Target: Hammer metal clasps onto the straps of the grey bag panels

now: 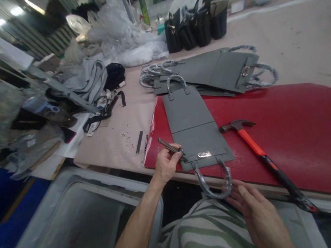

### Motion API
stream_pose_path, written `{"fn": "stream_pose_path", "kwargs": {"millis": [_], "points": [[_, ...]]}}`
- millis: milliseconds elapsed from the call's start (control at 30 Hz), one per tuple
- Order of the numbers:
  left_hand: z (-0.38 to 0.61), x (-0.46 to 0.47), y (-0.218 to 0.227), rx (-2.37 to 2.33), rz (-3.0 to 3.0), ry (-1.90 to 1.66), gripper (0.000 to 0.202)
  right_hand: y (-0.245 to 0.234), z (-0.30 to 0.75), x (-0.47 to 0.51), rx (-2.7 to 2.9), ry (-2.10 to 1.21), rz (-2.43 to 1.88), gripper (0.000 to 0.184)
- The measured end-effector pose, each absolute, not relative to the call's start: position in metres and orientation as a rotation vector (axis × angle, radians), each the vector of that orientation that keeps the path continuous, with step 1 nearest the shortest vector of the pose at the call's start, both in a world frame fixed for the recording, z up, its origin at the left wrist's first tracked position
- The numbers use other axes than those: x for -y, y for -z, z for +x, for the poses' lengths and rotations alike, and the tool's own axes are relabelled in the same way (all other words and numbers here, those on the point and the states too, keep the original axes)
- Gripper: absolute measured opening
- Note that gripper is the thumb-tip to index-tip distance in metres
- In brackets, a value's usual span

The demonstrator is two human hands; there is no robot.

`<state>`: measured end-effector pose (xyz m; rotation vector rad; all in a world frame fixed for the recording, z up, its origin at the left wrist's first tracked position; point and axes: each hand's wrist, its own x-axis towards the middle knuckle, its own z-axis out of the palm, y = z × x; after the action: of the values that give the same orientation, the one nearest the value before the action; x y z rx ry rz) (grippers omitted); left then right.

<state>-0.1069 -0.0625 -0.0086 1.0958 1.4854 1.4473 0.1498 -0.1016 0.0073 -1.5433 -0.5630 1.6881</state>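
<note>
- Left grip [166, 164]: fingers closed around a metal rod [168, 144], slanting over the panel's near left corner.
- Right grip [251, 206]: loosely open, fingertips at the near plastic-wrapped handle [228, 176]; I cannot tell whether they press on it.
- Grey bag panel [192, 115]: lies flat on the red mat [291, 125], metal clasp [204, 154] toward the person.
- Hammer [267, 160]: right of the panel.
- More grey panels [213, 69]: stacked beyond, on the bench [297, 45].

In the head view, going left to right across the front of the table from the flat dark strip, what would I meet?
Flat dark strip, thin rod, left hand holding a metal tool, flat grey bag, hammer.
</note>
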Motion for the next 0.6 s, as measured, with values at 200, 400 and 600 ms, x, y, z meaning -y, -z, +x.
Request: {"fn": "stream_pose_path", "kwargs": {"millis": [200, 400, 600], "points": [[-0.106, 0.064, 0.007, -1.439, 1.01, -1.46, 0.021, -0.014, 0.138, 0.083, -0.002, -2.113, -1.286, 0.013], [-0.108, 0.063, 0.008, -1.396, 0.91, -1.454, 0.026, -0.017, 0.124, 0.053, 0.21, -2.409, -1.137, 0.024], [-0.108, 0.062, 0.008, -1.343, 0.853, -1.478, 0.027, -0.017, 0.094, 0.036, 0.896, -2.248, -1.13, 0.045]]}}
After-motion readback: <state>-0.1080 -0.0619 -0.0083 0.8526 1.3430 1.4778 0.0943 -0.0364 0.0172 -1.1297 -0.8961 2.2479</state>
